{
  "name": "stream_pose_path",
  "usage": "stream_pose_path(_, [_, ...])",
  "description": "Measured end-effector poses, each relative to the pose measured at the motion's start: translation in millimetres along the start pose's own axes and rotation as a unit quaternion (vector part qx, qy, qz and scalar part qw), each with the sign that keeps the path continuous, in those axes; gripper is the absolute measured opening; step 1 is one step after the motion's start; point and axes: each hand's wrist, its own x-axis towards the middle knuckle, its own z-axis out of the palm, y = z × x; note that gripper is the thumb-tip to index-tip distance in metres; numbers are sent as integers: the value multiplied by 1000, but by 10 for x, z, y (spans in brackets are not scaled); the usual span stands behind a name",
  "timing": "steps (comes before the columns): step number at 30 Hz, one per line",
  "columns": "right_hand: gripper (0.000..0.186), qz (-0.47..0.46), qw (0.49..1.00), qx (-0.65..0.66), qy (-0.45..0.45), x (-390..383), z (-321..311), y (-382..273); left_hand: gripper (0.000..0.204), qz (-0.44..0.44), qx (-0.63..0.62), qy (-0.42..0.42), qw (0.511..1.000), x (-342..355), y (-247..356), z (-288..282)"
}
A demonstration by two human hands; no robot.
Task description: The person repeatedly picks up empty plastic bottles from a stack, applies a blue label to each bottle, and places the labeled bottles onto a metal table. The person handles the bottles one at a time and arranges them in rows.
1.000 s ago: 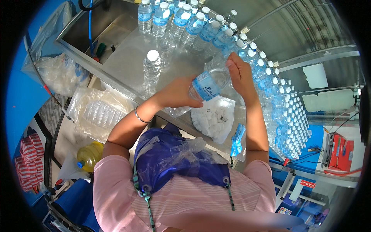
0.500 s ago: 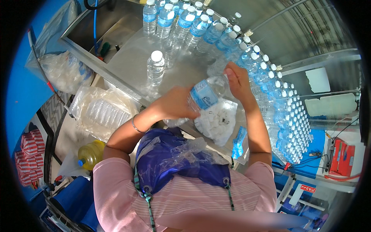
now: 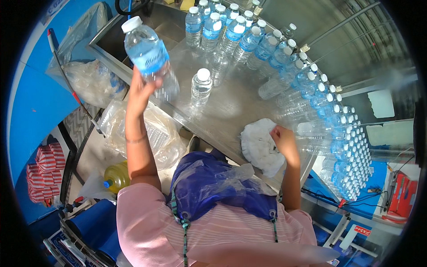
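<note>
My left hand (image 3: 140,91) is raised at the upper left, wrapped round the lower part of a clear plastic bottle (image 3: 149,58). The bottle has a white cap and a blue label, and it tilts over the edge of the metal counter. My right hand (image 3: 283,141) is at the right edge of a clear bag of white caps (image 3: 260,147). Its fingers are curled together; whatever they pinch is too small to make out. A capped bottle without a label (image 3: 202,86) stands on the counter between my hands.
Rows of labelled bottles (image 3: 235,33) line the counter's far side and curve down the right. Several clear bottles (image 3: 271,87) lie on their sides before them. A metal sink (image 3: 104,46) is at the upper left. Plastic bags (image 3: 162,133) and a yellow jug (image 3: 118,177) are below left.
My left hand has carried the labelled bottle up and left, away from my right hand. My right hand has moved down to the bag of caps. The view has shifted slightly.
</note>
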Motion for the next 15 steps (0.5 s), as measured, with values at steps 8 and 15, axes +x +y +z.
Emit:
stream_pose_path(8, [14,70,982,-164,56,-414,498,274,87,6,301,148,942,1412,-1694,-33])
stream_pose_path(15, [14,73,983,-149,76,-479,552,308,97,-17,324,175,929,1682,-2172,-6])
